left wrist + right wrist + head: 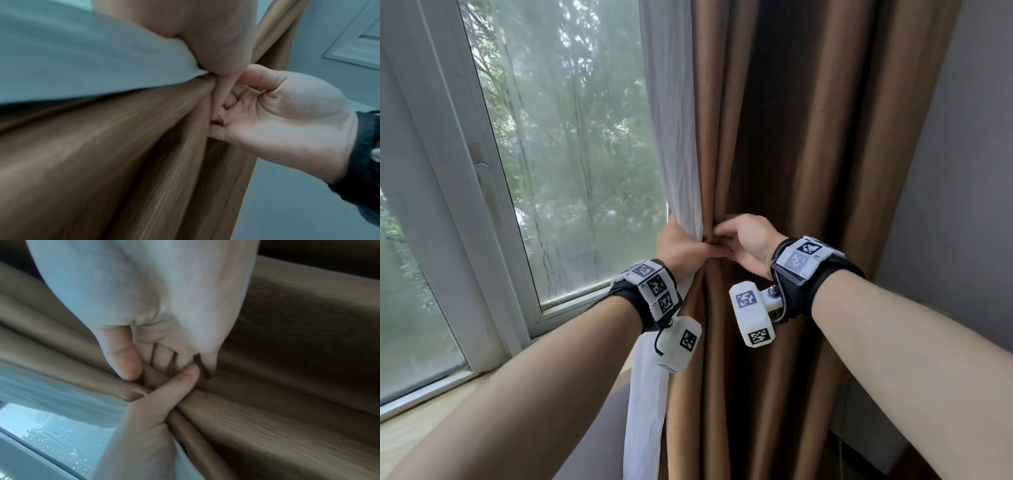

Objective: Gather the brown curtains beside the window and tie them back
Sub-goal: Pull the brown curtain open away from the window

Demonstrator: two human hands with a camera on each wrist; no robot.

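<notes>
Where the brown curtains (784,144) hang in vertical folds to the right of the window (571,137), I hold both hands against them at one height. My left hand (681,245) wraps around the window-side edge of the bundle. Its fingers pass behind the fabric and its thumb (176,386) lies across the front folds. This grip also takes in the white sheer curtain (674,137), which hangs between the glass and the brown fabric and is drawn in narrow at my hand. Below the grip, the sheer falls loose toward the sill.

My right hand (748,240) meets the left from the wall side. Its thumb (123,360) presses a narrow brown fold against the curled fingers, so the hand pinches the fabric. The left wrist view shows its palm (287,126) open toward the camera, with the fingertips tucked in at the pinch point and touching my left thumb (221,87).

Above the hands, the brown folds narrow toward the grip. To the right of the hands, further folds hang ungathered beside the grey wall (962,205). Each wrist carries a black strap with white marker blocks (654,287), and a white camera housing (751,313) hangs under each.
</notes>
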